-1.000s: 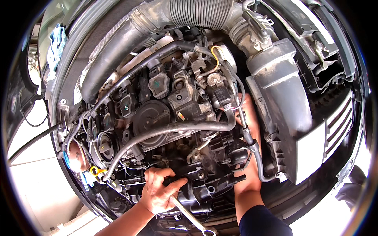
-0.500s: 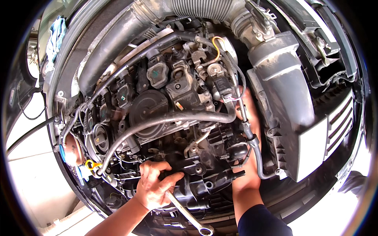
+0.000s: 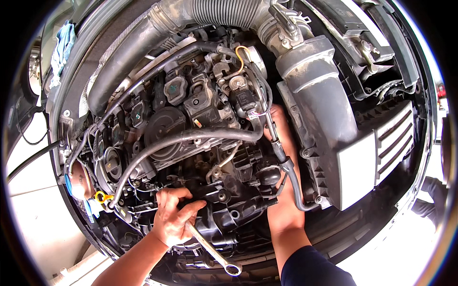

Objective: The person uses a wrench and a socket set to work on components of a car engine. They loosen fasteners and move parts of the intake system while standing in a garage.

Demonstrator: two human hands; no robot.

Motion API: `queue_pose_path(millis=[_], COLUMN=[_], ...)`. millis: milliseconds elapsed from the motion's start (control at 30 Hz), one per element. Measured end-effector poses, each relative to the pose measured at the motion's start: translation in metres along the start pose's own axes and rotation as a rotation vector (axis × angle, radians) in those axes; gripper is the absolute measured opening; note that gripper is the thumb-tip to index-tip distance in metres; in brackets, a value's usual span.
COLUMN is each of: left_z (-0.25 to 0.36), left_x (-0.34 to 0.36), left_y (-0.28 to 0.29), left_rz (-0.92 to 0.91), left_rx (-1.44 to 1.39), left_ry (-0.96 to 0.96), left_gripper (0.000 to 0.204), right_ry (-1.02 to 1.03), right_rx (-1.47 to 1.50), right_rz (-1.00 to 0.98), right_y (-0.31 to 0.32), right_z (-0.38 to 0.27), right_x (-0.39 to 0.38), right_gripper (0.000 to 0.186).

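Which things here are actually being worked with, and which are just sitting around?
In use:
left hand gripping a metal wrench
right hand reaching down beside the black engine part

Just there:
blue rag
yellow dipstick ring
ribbed air hose
grey air box

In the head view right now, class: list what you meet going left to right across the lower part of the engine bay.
Yellow ring-shaped dipstick handle → left hand → silver metal wrench with ring end → right hand reaching into the engine → big grey plastic air-filter box.
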State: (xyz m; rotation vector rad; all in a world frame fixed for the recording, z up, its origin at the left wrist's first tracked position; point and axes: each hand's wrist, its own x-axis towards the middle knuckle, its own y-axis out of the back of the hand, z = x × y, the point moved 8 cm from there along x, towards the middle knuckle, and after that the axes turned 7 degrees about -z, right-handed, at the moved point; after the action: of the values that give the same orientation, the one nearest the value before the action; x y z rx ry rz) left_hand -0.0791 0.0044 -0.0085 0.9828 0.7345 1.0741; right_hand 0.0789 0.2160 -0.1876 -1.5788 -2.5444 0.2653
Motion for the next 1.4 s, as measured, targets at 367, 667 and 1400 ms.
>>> queue_pose_path(millis=[367,667,1400], left_z=[-0.003,-0.004,-0.007], left_x=[0.000,-0.003,-0.004], left_y=[-0.004,-0.004,-0.005], left_rz=[-0.031,-0.067,-0.040], left_rx=[-0.018,-0.026,-0.034], left_ry=[-0.004,-0.012,0.029], left_gripper=[0.036,0.039,0.029], right_ry=[-0.230,0.002,0.055], right_rx=[0.210,-0.069,0.069], right_rz=[0.066,0.006,-0.080], right_y=[0.015,0.014,-0.006], right_z=[0.025,0.014,-0.009], right_x=[0.004,0.008,0.008], right_gripper=[0.017,0.012,0.015])
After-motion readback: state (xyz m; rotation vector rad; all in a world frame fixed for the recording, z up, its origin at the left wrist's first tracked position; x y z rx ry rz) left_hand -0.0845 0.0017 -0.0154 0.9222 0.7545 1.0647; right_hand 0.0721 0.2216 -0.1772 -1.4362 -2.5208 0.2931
